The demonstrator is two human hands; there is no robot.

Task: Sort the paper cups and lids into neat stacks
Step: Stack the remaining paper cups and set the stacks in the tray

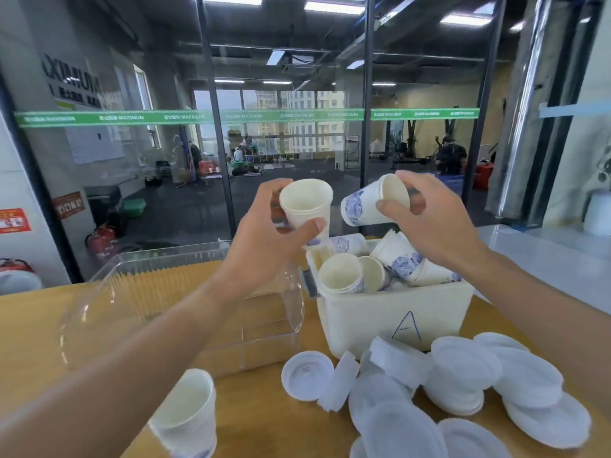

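My left hand (264, 242) grips a white paper cup (305, 206), mouth tilted toward me, held up above the table. My right hand (433, 219) pinches the rim of a second cup (367, 206) printed with blue flowers, lying on its side with its base pointing left toward the first cup. The two cups are a small gap apart. Below them a white bin marked "A" (396, 312) holds several loose cups (344, 272). Several white lids (463, 375) lie scattered on the wooden table in front of the bin. A nested stack of cups (186, 414) stands at the near left.
A clear plastic bin (158, 292) sits to the left of the white bin on the wooden table (49, 342). A glass wall stands behind the table. A white counter (545, 256) runs off to the right.
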